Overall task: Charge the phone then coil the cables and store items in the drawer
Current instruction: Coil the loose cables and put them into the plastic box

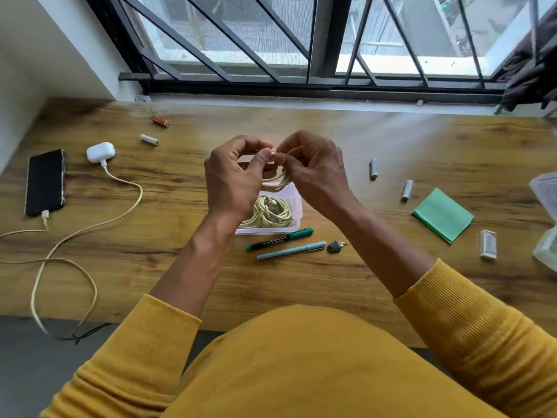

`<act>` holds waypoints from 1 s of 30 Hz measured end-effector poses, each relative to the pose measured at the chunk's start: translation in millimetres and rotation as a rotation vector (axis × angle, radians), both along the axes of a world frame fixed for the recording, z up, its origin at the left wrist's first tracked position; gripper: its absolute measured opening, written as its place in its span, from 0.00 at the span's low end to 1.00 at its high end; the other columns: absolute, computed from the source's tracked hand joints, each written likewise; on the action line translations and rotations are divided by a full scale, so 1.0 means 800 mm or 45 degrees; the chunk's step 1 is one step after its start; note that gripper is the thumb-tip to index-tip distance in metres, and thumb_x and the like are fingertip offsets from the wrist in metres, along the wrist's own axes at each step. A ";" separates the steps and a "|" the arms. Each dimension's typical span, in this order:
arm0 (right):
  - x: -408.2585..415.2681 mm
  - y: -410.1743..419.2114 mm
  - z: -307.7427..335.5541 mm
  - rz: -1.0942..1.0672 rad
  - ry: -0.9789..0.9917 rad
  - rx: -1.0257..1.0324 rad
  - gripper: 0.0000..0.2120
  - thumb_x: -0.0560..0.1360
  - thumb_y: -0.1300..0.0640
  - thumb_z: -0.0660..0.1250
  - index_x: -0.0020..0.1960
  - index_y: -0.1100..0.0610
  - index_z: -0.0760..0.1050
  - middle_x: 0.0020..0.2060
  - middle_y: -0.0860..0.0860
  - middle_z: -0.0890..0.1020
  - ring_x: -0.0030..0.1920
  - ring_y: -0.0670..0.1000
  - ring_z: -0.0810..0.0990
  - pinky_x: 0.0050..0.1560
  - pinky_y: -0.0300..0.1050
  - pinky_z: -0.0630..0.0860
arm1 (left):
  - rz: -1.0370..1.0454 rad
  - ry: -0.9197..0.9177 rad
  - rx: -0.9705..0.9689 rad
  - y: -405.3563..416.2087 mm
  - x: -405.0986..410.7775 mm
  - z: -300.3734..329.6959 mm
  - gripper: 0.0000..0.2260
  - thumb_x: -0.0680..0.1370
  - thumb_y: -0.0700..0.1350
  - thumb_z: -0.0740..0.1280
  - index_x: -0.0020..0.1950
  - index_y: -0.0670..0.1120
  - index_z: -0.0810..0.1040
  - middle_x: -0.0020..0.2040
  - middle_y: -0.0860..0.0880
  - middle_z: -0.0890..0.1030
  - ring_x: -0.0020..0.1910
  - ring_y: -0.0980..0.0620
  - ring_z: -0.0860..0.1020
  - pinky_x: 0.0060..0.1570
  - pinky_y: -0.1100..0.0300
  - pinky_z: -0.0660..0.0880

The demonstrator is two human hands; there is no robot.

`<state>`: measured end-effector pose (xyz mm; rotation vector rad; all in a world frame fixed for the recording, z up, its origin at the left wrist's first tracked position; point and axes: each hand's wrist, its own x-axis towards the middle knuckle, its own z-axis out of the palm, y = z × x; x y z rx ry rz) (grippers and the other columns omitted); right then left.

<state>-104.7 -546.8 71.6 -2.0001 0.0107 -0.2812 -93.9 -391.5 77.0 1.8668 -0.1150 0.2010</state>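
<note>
1. Both hands are raised above the middle of the wooden desk (331, 285). The left hand (233, 179) and right hand (313, 170) meet fingertip to fingertip, each with fingers curled round a small coiled cable (278, 179) held between them; the thumbs and forefingers pinch its top.
2. Directly beneath the hands, toward 6 o'clock, sits a clear tray (297, 212) holding another cream cable bundle (271, 212), already coiled.
3. At 9 o'clock from the hands lies the phone (45, 182), screen dark, face up, with a charging lead (18, 233) plugged into its near end and running off the left edge.
4. Just beside the phone, at its 2 o'clock, a white earbud case (100, 151) has its own long cable (90, 230) attached; that cable loops over the desk's front edge.
5. At 11 o'clock from the hands: a red battery (159, 121) and a white battery (149, 139), apart from each other.
6. At 3 o'clock: two more batteries (373, 168), (407, 190), then a green folded cloth (442, 215) and a small white lighter-like item (488, 244).
7. At 5 o'clock from the tray: a green marker (278, 239), a blue pen (291, 250), and a black-headed key (336, 246), near together.
8. Clear plastic containers (545, 206) stand at the right edge, partly out of view.
</note>
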 end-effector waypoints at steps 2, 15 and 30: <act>0.001 0.008 -0.001 -0.022 -0.009 -0.001 0.04 0.77 0.59 0.75 0.48 0.52 0.81 0.38 0.48 0.87 0.40 0.48 0.87 0.39 0.55 0.84 | 0.067 -0.060 -0.019 -0.003 -0.002 -0.004 0.04 0.81 0.39 0.74 0.55 0.40 0.85 0.48 0.47 0.87 0.40 0.55 0.88 0.42 0.57 0.86; 0.003 0.027 -0.026 0.034 0.261 -0.041 0.03 0.75 0.59 0.79 0.46 0.53 0.85 0.40 0.49 0.86 0.37 0.45 0.84 0.34 0.38 0.80 | -0.318 0.423 0.087 0.074 0.005 -0.029 0.15 0.78 0.39 0.76 0.63 0.49 0.85 0.53 0.49 0.88 0.51 0.49 0.88 0.54 0.45 0.86; -0.013 0.049 -0.066 0.021 0.226 -0.470 0.06 0.78 0.57 0.74 0.53 0.53 0.88 0.46 0.50 0.89 0.45 0.50 0.85 0.48 0.48 0.80 | -0.360 0.148 0.886 0.085 -0.017 -0.064 0.33 0.68 0.56 0.83 0.71 0.49 0.81 0.67 0.50 0.82 0.67 0.48 0.78 0.69 0.47 0.74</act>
